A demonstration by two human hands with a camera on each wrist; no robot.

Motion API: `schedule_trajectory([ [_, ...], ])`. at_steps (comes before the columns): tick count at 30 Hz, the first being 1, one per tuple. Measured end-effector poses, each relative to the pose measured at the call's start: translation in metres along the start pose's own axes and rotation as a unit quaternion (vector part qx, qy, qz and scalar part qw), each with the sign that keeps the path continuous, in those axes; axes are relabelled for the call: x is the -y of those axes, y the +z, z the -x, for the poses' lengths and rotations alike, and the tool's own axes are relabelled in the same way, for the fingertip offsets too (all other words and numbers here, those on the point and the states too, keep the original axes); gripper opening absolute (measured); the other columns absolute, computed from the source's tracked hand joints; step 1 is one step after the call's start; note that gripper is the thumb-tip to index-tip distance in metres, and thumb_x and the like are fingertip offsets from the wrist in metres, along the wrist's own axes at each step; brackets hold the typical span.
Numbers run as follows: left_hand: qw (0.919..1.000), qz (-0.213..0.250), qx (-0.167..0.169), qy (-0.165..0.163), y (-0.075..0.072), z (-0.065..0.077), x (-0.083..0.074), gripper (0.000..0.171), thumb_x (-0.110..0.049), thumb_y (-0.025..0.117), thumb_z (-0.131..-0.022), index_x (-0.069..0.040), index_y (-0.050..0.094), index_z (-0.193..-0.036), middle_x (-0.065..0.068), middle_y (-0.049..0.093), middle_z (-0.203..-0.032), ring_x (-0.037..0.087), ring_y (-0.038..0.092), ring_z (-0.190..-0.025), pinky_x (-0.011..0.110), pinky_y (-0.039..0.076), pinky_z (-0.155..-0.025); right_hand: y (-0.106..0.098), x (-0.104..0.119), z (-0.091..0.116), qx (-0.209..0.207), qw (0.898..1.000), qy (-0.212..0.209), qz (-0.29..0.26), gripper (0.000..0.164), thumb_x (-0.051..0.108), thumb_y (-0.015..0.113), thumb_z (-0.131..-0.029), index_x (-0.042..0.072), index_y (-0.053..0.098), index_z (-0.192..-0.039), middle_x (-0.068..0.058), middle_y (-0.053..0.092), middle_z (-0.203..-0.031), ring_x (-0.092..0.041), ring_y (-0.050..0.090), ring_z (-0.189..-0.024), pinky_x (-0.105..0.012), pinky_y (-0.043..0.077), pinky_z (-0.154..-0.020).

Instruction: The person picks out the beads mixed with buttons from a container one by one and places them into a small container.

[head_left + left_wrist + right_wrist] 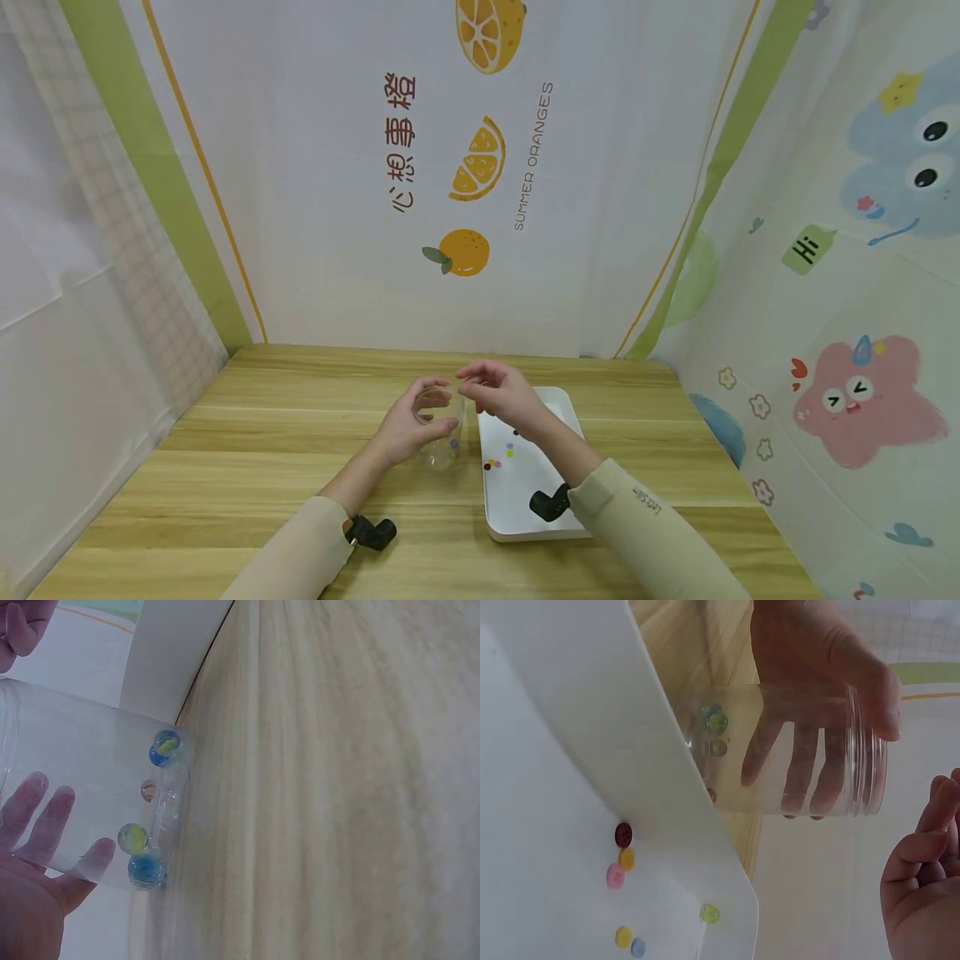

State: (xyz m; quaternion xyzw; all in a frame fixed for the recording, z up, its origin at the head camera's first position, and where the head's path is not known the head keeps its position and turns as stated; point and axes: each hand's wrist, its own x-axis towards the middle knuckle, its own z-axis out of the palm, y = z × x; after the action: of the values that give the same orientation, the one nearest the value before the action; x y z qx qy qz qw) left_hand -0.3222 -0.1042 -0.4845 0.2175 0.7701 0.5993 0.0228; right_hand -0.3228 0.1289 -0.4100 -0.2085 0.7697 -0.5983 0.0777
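My left hand [408, 427] grips a clear wide-mouthed jar [440, 457] around its side, fingers and thumb spread about it. Several glass marbles lie at the jar's bottom in the left wrist view, among them a yellow-green marble [133, 838] and a blue marble [145, 868]. My right hand [506, 398] is beside the jar's mouth with its fingers bent; whether anything is between thumb and fingertips is hidden. Beneath my right forearm is a white tray [517, 500]. In it lie a green marble [709, 913] and several buttons, including a dark red button [624, 835] and a pink button [616, 876].
A wooden table [247, 433] carries the jar and tray. Printed curtains hang behind and at both sides, with a white curtain [337, 275] at the table's back edge. The tray's raised wall [682, 772] stands close to the jar.
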Motion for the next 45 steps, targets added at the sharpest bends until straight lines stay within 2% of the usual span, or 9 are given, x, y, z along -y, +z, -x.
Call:
schedule_trajectory([
  [3, 1.0000, 0.002, -0.002, 0.002, 0.000, 0.000, -0.001, 0.068, -0.020, 0.081, -0.098, -0.009, 0.047, -0.156, 0.023, 0.062, -0.151, 0.043, 0.061, -0.141, 0.063, 0.052, -0.115, -0.004, -0.003, -0.001, -0.003, 1.000, 0.003, -0.001, 0.029, 0.019, 0.074, -0.105, 0.009, 0.072, -0.131, -0.012, 0.070, -0.105, -0.017, 0.058, -0.073, -0.023, 0.045, -0.060],
  [6, 1.0000, 0.004, -0.005, 0.002, 0.001, -0.001, -0.001, 0.066, -0.018, 0.081, -0.098, -0.010, 0.048, -0.155, 0.023, 0.062, -0.150, 0.044, 0.061, -0.140, 0.058, 0.056, -0.110, -0.009, -0.007, -0.002, -0.007, 1.000, 0.002, -0.001, 0.029, 0.020, 0.074, -0.105, 0.008, 0.072, -0.132, -0.010, 0.071, -0.106, -0.016, 0.057, -0.071, -0.023, 0.045, -0.060],
  [10, 1.0000, 0.005, -0.006, 0.001, 0.000, -0.001, -0.001, 0.064, -0.019, 0.081, -0.098, -0.012, 0.049, -0.154, 0.024, 0.062, -0.149, 0.045, 0.061, -0.140, 0.053, 0.058, -0.107, -0.016, -0.014, -0.003, -0.015, 1.000, 0.002, -0.004, 0.029, 0.019, 0.075, -0.104, 0.007, 0.072, -0.131, 0.003, 0.071, -0.101, -0.014, 0.057, -0.070, -0.024, 0.045, -0.060],
  [17, 1.0000, 0.005, -0.001, 0.008, 0.000, -0.002, 0.001, 0.065, -0.019, 0.080, -0.099, -0.008, 0.047, -0.155, 0.029, 0.060, -0.151, 0.046, 0.060, -0.141, 0.053, 0.057, -0.108, -0.028, -0.028, -0.002, -0.036, 0.999, 0.019, -0.011, 0.029, 0.016, 0.074, -0.103, 0.008, 0.072, -0.131, -0.001, 0.071, -0.101, -0.015, 0.057, -0.071, -0.025, 0.044, -0.061],
  [22, 1.0000, 0.003, -0.001, 0.005, 0.000, -0.001, 0.000, 0.066, -0.019, 0.080, -0.099, -0.009, 0.047, -0.155, 0.027, 0.060, -0.151, 0.045, 0.060, -0.141, 0.049, 0.056, -0.108, -0.037, -0.036, -0.001, -0.053, 0.998, 0.032, -0.003, 0.030, 0.015, 0.074, -0.103, 0.010, 0.072, -0.133, 0.003, 0.071, -0.103, -0.015, 0.059, -0.072, -0.024, 0.044, -0.061],
  [34, 0.9999, 0.008, -0.004, 0.005, 0.001, -0.001, -0.001, 0.065, -0.017, 0.081, -0.098, -0.011, 0.049, -0.154, 0.031, 0.059, -0.150, 0.046, 0.060, -0.142, 0.054, 0.057, -0.109, -0.051, -0.053, 0.002, -0.078, 0.995, 0.056, 0.021, 0.047, 0.014, 0.076, -0.101, 0.015, 0.066, -0.147, -0.013, 0.067, -0.132, -0.019, 0.063, -0.083, -0.026, 0.047, -0.065],
  [40, 1.0000, 0.003, -0.003, 0.003, 0.001, -0.001, -0.001, 0.064, -0.018, 0.081, -0.099, -0.013, 0.049, -0.154, 0.030, 0.059, -0.151, 0.045, 0.061, -0.141, 0.046, 0.057, -0.107, -0.057, -0.061, 0.001, -0.087, 0.994, 0.057, 0.027, 0.053, 0.016, 0.077, -0.101, 0.013, 0.062, -0.152, -0.021, 0.062, -0.146, -0.022, 0.068, -0.105, -0.038, 0.062, -0.085],
  [42, 1.0000, 0.003, -0.004, 0.002, 0.001, -0.001, -0.001, 0.064, -0.019, 0.081, -0.099, -0.013, 0.049, -0.154, 0.030, 0.059, -0.151, 0.046, 0.060, -0.141, 0.044, 0.058, -0.106, -0.058, -0.062, 0.001, -0.088, 0.994, 0.062, 0.023, 0.054, 0.016, 0.077, -0.101, 0.014, 0.061, -0.152, -0.020, 0.061, -0.148, -0.023, 0.068, -0.110, -0.043, 0.063, -0.092],
  [45, 1.0000, 0.002, -0.003, 0.001, 0.001, -0.001, -0.001, 0.065, -0.019, 0.081, -0.099, -0.013, 0.049, -0.155, 0.029, 0.059, -0.151, 0.046, 0.060, -0.141, 0.043, 0.057, -0.105, -0.060, -0.064, 0.000, -0.091, 0.994, 0.066, 0.017, 0.054, 0.015, 0.077, -0.101, 0.014, 0.061, -0.153, -0.020, 0.062, -0.148, -0.024, 0.068, -0.113, -0.043, 0.064, -0.094],
])
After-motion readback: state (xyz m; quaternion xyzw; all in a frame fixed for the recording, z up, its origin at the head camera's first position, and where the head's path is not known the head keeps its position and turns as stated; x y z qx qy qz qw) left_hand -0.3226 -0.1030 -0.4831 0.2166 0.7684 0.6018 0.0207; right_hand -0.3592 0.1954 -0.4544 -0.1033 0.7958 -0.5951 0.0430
